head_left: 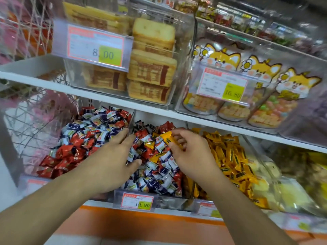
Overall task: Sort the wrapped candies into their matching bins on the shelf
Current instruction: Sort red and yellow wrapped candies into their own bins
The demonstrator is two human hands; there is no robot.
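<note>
Bins on the lower shelf: left bin holds red, white and navy candies, middle bin a similar mix with strays, right bin yellow bars. Right hand pinches a yellow candy above the middle bin, its long axis slanting up-left. Left hand lies flat, fingers spread on the pile

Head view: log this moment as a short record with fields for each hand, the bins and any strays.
left hand: left hand spread flat, fingers straight, resting on the mixed candies in the middle bin
right hand: right hand pinches a yellow candy above the middle bin
middle bin: mostly red, white and blue wrappers
strays: a few yellow wrappers in the middle bin, e.g. yellow stray
right bin: yellow candies
left bin: red, white and blue candies
</note>
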